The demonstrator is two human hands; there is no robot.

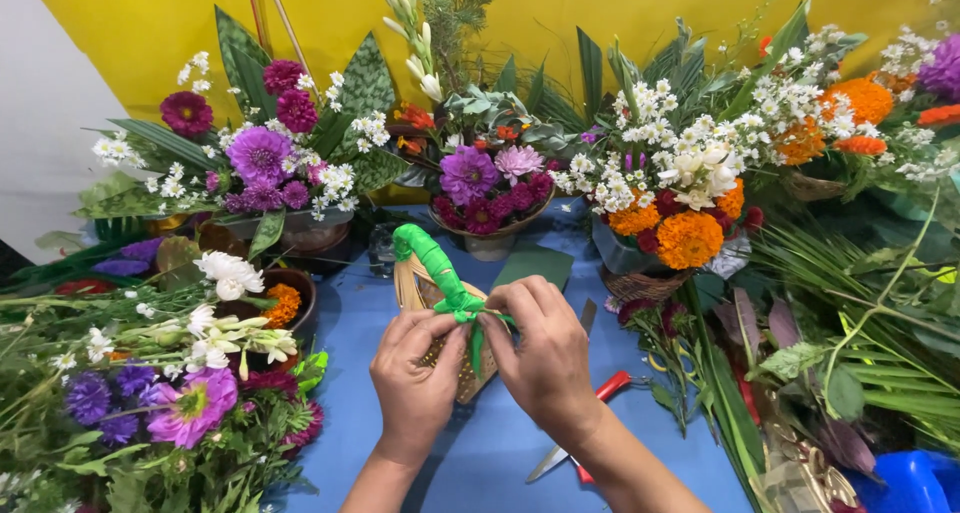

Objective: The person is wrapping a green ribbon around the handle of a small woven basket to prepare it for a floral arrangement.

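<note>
- Green ribbon (436, 265) wraps the arched handle of a small woven basket (412, 285), mid blue surface (500, 443).
- Left hand (415, 375) fingers closed, pinching ribbon at the knot near handle base.
- Right hand (546, 355) closed too, pinching the same knot from the other side; loose ribbon tail hangs between the hands.
- Red-handled scissors (598, 398) lie on surface just beside right wrist, partly hidden.
- Flower arrangements around: purple dahlias (468, 173) behind basket, orange marigolds (688, 238) to the right.
</note>
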